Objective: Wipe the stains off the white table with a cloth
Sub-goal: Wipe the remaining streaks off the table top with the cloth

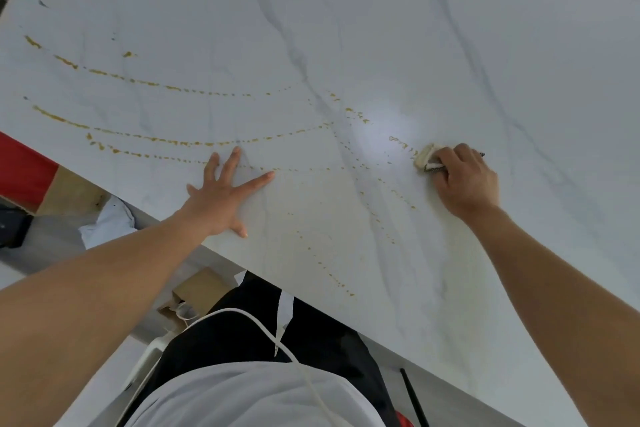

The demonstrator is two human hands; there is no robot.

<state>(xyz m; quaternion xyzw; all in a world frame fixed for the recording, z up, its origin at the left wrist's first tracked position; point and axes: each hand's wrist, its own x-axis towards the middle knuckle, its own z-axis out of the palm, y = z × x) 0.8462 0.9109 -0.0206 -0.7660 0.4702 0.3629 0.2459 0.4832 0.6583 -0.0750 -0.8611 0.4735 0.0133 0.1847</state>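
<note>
Gripping cloth (427, 158) on table (381, 28), right hand (465, 180); left hand (221, 198) flat, fingers spread, well apart.

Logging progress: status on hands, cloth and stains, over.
Right hand grips cloth on table. Left hand flat, open. Yellow stains remain left. Nothing blocking.

White grey-veined table (381, 28); yellow-brown stains (156, 140) in dotted arcs toward 9 o'clock; crumpled cream cloth (426, 158) at 3 o'clock.

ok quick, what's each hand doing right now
Left hand: open, fingers spread, flat on the white table.
Right hand: gripping the cloth, pressing it on the table beside the stains.
</note>
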